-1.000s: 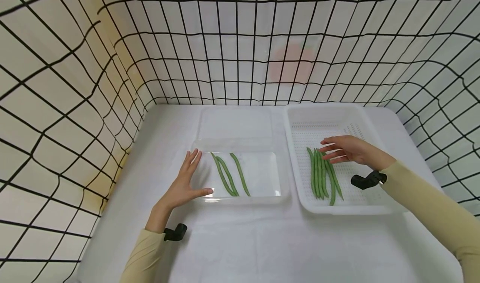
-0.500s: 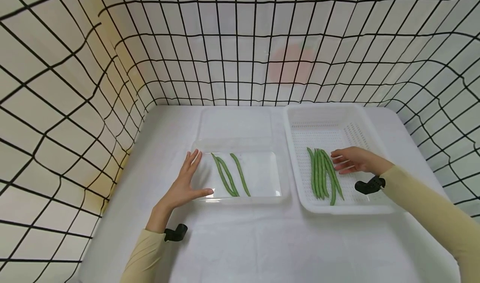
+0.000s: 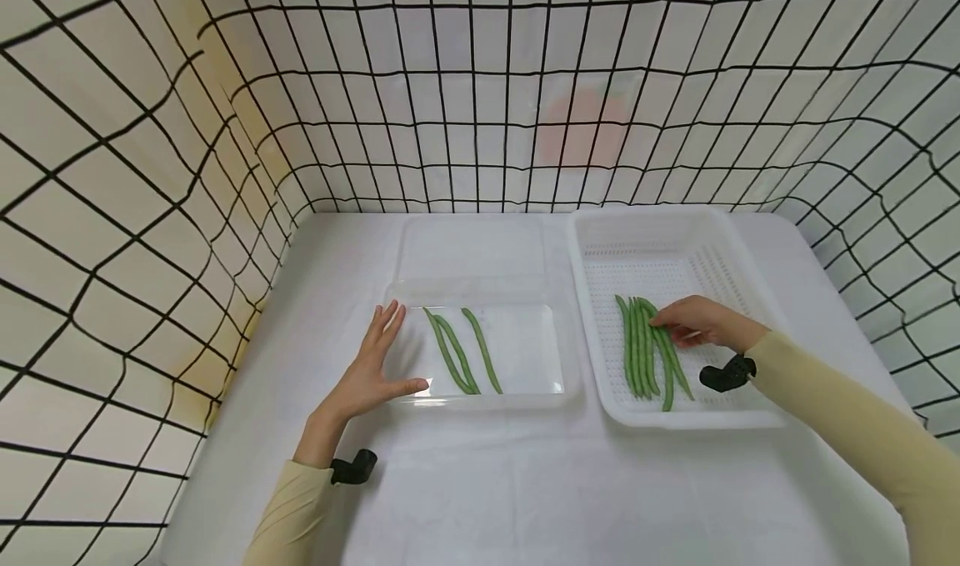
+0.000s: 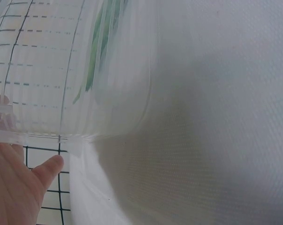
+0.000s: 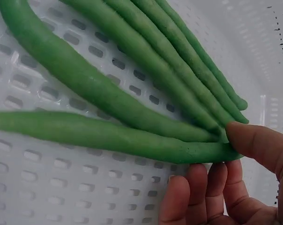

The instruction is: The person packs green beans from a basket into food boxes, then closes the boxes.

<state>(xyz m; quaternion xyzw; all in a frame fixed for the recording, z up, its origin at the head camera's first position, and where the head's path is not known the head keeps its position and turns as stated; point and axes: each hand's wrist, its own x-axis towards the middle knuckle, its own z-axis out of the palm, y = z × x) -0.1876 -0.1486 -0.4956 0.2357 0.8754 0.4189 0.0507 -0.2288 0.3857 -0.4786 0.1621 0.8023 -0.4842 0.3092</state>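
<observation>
My right hand (image 3: 708, 318) is inside the white perforated basket (image 3: 697, 421), and thumb and fingers pinch one end of the outermost green bean (image 5: 108, 138). Several other green beans (image 3: 636, 349) lie side by side to its left, their far ends close together. The left hand (image 3: 363, 376) rests with spread fingers against the left end of a clear plastic container (image 3: 525, 353); its thumb is near the front corner. Three green beans lie inside that container, one (image 3: 482, 349) apart from the other two (image 3: 450, 353). Through the container's wall, the left wrist view shows beans (image 4: 97, 51) indistinctly.
Behind the clear container lies a flat transparent lid (image 3: 468, 245). A white cloth (image 3: 510, 483) covers the table. Black wire mesh (image 3: 472, 124) stands along the back and both sides. Each wrist carries a small black camera (image 3: 352, 468).
My right hand moved back from above the beans, then came in and took the near-right bean's upper end between thumb and fingers. The left hand has stayed in place.
</observation>
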